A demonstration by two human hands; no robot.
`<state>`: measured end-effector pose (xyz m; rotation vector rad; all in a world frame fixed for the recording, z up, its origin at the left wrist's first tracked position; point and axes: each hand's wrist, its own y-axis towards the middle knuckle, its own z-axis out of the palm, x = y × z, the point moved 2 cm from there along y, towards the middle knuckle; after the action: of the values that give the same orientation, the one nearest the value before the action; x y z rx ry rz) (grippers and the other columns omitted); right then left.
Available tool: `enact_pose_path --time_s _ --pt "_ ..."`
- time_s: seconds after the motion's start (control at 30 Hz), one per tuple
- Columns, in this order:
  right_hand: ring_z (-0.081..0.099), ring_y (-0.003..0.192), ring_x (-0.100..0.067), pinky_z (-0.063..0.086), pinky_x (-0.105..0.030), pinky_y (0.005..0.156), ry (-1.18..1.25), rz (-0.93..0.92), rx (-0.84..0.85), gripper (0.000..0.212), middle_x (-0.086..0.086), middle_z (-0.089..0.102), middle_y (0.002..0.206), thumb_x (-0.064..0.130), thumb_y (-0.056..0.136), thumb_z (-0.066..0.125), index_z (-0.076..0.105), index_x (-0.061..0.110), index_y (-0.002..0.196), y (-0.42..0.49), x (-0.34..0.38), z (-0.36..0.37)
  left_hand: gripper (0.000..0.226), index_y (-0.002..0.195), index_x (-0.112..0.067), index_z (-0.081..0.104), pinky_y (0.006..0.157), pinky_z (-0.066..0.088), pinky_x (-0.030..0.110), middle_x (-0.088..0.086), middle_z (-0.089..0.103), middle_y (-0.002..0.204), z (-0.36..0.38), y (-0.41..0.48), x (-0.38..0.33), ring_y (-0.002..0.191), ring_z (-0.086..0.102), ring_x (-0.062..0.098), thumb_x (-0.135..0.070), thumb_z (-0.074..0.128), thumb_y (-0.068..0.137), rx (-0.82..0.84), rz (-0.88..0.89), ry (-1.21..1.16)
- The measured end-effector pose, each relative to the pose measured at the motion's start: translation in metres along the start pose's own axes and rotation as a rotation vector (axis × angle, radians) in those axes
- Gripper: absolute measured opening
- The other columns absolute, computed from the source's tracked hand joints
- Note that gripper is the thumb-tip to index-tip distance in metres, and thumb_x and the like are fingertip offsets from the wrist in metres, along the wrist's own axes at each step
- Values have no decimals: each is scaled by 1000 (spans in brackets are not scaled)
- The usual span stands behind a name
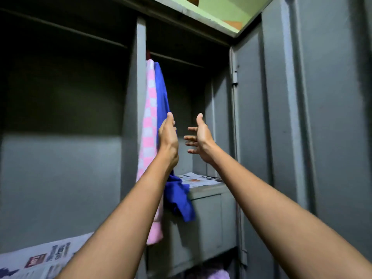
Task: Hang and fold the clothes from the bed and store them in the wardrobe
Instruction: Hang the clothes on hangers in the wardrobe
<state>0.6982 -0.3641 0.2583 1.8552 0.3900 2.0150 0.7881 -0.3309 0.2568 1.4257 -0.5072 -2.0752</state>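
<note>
Blue garment (162,93) (hem bunched) beside pink checked cloth (150,117), gripped by left hand (168,137) fingers; right hand (201,137) fingers splayed, empty

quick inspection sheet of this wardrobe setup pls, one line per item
surface: grey shelf top in the right compartment, lined with newspaper
job's things: pink checked garment and blue garment hang side by side at the left end of the rail
clutter: second newspaper on the lower left shelf; lilac cloth at the bottom
hands: left hand on the blue garment, fingers hidden; right hand open, touching nothing
cables: nothing seen
surroundings: grey metal wardrobe, door open
</note>
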Motion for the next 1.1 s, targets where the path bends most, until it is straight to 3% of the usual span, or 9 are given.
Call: enact_pose_path --time_s 0.17,0.4,0.5,0.57,0.67,0.77,0.9,1.0,1.1 --pt "50 99 -26 39 -40 86 -27 61 -113 75 -14 55 109 64 94 15 49 9 131 -74 9 -75 41 130 -11 48 101 31 29 8 49 131 61 -70 12 127 44 20 -35 35 100 110 -133 -113" --pt "50 100 -26 41 -41 89 -106 72 -320 72 -13 55 108 62 95 15 48 8 130 -203 38 -199 46 137 -8 43 96 32 27 8 44 141 159 -213 24 126 45 18 -35 34 101 299 -352 -228" --pt "48 87 -22 38 -35 77 -131 94 -477 74 -11 54 102 62 95 14 48 7 131 -261 52 -269 46 137 -7 43 99 32 28 10 46 140 205 -283 27 123 46 18 -34 34 100 384 -437 -262" --pt "49 81 -19 39 -38 82 -167 107 -592 73 -12 54 106 60 96 13 48 7 132 -311 63 -317 47 139 -5 40 104 31 30 14 44 142 241 -333 24 129 42 22 -33 35 101 475 -505 -300" --pt "52 104 -27 38 -45 98 -235 157 -776 72 -18 54 125 61 95 13 49 8 130 -397 81 -386 48 140 -2 37 109 28 32 17 39 145 295 -413 13 134 38 26 -30 34 101 611 -621 -367" --pt "47 121 -33 37 -46 98 -276 191 -964 74 -18 52 131 61 95 13 47 8 132 -487 102 -444 49 141 -5 38 109 27 32 15 39 145 343 -504 -3 134 38 24 -32 33 101 780 -726 -423" --pt "51 105 -28 39 -43 93 -309 178 -1232 74 -17 56 123 59 96 13 49 4 130 -608 130 -497 48 141 -7 37 108 27 32 13 39 146 387 -626 -28 134 37 24 -33 33 101 1014 -853 -486" --pt "52 115 -33 40 -44 94 -337 190 -1404 73 -17 57 125 60 96 13 51 6 129 -698 140 -524 48 142 -8 36 109 26 34 13 39 146 404 -713 -43 134 36 25 -34 31 101 1195 -914 -514" --pt "53 105 -30 40 -39 84 -334 204 -1558 73 -16 58 120 60 96 12 51 7 127 -773 138 -542 48 140 -6 38 108 27 34 14 39 145 413 -793 -47 134 37 26 -32 31 101 1340 -980 -518"
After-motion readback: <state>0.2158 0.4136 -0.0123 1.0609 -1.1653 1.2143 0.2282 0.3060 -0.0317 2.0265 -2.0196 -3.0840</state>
